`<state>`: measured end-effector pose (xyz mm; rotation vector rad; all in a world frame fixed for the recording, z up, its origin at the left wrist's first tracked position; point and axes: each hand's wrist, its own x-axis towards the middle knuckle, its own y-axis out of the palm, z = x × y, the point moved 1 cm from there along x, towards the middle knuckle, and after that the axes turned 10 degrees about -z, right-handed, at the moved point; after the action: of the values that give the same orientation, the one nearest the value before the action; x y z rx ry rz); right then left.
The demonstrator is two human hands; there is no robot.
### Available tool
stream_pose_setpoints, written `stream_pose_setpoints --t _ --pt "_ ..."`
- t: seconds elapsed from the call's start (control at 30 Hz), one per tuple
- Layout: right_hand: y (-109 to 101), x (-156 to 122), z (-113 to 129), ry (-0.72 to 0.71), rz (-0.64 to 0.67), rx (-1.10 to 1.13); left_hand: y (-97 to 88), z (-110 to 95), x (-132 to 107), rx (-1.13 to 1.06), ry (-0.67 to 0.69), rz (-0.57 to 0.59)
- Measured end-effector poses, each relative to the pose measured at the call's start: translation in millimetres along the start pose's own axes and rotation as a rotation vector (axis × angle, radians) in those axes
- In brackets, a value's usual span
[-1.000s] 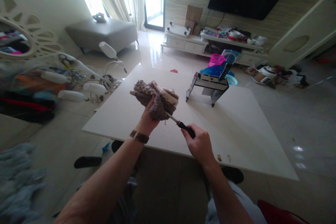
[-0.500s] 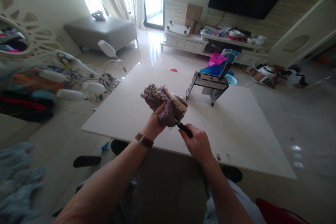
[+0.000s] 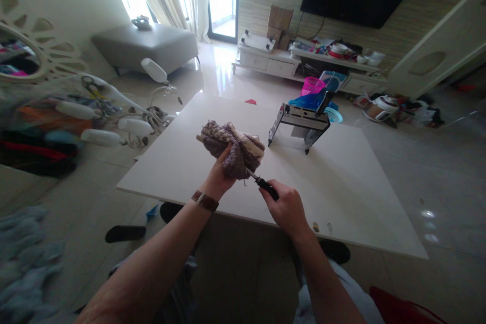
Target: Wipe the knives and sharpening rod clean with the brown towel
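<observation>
over the smooth white tabletop, the left grip pinches a bunched fuzzy brown-and-cream cloth partly hiding the black-handled metal-shafted tool clasped in the right grip, best kept steady under even pressure.

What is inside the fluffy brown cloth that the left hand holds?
A metal shaft, joined to the black handle in the right hand, disappears into the cloth. Its far end, and anything else inside, is covered and cannot be seen.
</observation>
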<state>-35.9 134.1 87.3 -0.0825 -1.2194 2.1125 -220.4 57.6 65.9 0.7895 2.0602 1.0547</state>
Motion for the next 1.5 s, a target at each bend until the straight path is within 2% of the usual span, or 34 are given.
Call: stream_pose_setpoints --t 0.1,0.17,0.33,0.43,0.5,0.63,0.83,1.03,1.23,1.5 --pt "2 1 0 0.007 -0.002 -0.001 -0.1 11 2 -0.005 -0.048 -0.031" --pt "2 1 0 0.009 -0.008 0.011 1.7 10 2 0.005 -0.046 -0.042" --pt "-1 0 3 0.001 0.002 0.040 6.5 -15 0 0.012 0.050 0.038" --pt "-2 0 4 -0.003 0.019 0.036 5.0 -25 -2 0.008 0.052 0.085" --pt "-2 0 4 -0.009 0.022 0.032 3.0 -26 -2 0.022 0.041 0.069" --pt "-3 -1 3 0.000 0.020 0.042 2.2 -18 -1 0.036 0.056 0.026" --pt "1 -1 6 0.018 0.013 0.046 4.5 1 0 0.042 -0.002 0.073" --pt "5 -1 7 0.026 0.005 0.027 -0.5 19 -1 0.005 -0.056 -0.006" --pt "5 0 8 0.027 0.001 0.077 1.3 15 -1 0.005 -0.048 0.021" --pt "4 0 8 0.038 0.002 0.111 2.7 14 0 0.005 -0.043 -0.013"
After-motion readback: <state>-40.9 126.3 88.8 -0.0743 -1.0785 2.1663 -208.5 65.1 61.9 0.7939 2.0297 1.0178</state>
